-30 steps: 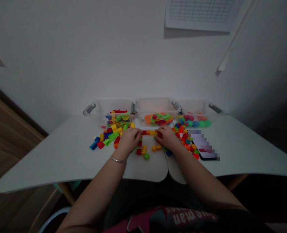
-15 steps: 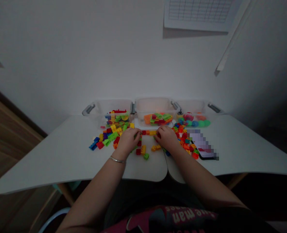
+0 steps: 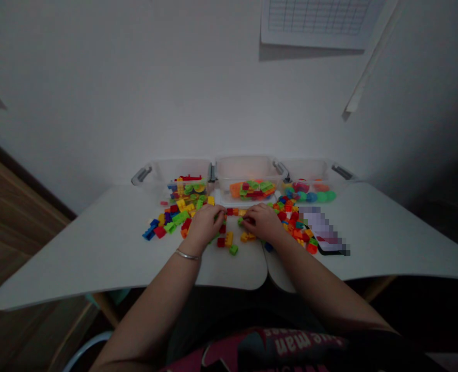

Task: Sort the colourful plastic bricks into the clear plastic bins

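Glossy plastic bricks (image 3: 182, 214) are lying on the smooth, matt white bench (image 3: 97, 248); clear plastic tubs (image 3: 248, 170) are standing along its far edge. A thin metal bangle (image 3: 187, 254) is glinting.

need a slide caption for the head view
Both hands, left and right, join a brick row amid loose bricks before three bins.

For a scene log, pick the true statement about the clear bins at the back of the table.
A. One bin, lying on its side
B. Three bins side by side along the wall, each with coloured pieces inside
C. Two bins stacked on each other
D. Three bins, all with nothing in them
B: the left bin, middle bin and right bin stand side by side by the wall, each holding coloured pieces.
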`<state>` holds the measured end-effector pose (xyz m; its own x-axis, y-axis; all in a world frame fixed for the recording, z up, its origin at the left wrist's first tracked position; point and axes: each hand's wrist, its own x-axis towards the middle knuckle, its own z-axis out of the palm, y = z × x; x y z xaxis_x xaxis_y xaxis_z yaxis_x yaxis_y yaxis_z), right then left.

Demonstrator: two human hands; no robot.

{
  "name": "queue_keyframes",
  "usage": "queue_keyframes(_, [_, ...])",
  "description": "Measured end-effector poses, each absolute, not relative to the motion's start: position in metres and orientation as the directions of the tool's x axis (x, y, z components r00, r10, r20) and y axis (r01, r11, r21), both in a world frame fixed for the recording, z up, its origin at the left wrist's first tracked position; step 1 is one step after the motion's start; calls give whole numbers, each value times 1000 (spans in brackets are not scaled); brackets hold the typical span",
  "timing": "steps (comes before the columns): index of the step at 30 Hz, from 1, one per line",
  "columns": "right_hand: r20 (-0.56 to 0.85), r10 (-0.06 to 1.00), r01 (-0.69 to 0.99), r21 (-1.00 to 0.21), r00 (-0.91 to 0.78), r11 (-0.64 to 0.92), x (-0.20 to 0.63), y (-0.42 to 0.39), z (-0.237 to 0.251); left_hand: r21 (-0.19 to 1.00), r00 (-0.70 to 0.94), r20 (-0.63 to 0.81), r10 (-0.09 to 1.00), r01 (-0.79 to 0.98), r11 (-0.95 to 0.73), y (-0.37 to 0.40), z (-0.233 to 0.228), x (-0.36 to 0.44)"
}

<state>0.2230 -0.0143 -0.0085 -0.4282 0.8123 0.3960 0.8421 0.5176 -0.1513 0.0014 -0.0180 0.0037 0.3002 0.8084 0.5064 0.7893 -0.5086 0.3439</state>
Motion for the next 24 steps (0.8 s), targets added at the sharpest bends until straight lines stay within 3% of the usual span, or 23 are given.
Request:
queue_keyframes(16, [450,772,782,-220,-448,582,212,-10,-7,351,296,496,817,792,-500,-17,4,3])
queue_keyframes(24, [424,782,827,-121,-457,549,209,-11,-5,346,301,500,812,790,-506,-15,2,2])
